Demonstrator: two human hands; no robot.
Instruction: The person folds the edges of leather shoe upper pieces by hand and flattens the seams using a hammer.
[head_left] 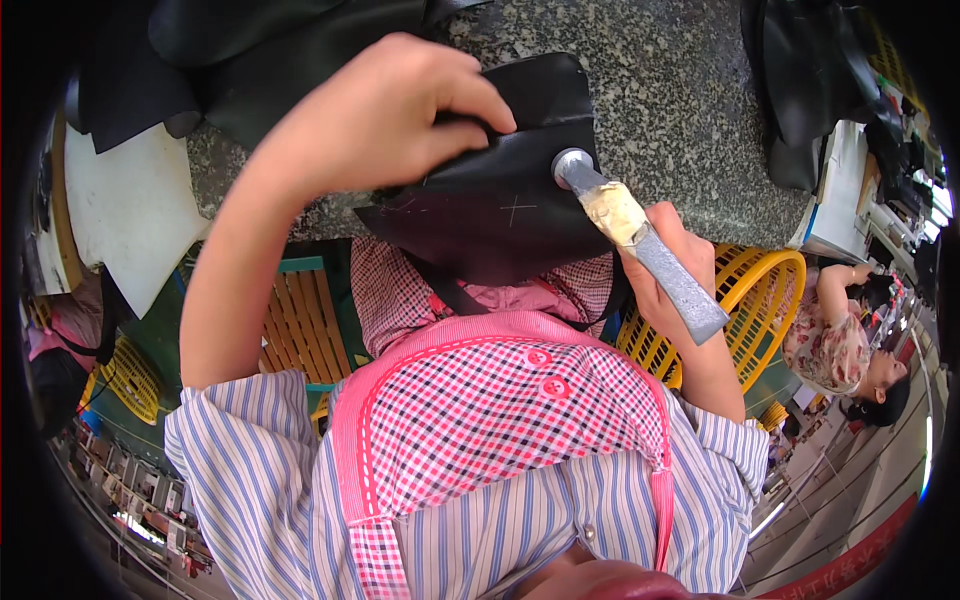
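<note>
A black leather piece (pixel 470 225) lies over the near edge of the stone-topped table, with a folded flap along its far side and a small pale cross mark on it. My left hand (pixel 400 110) is on this piece, its fingers curled, with thumb and forefinger closed at the fold. In my right hand (pixel 675 265) is a hammer (pixel 660 265) with a round face, a wedge-shaped end and yellowish wrapping around the middle of its head. The round face is over the leather's right side; whether it touches cannot be told. My right fingers partly hide the handle.
More black leather pieces (pixel 290 70) are heaped at the far left of the speckled stone table (pixel 680 110), others (pixel 800 90) at the far right. A yellow plastic basket (pixel 775 300) stands beside my right arm. A wooden slatted seat (pixel 305 325) is at left; another person (pixel 835 320) sits at right.
</note>
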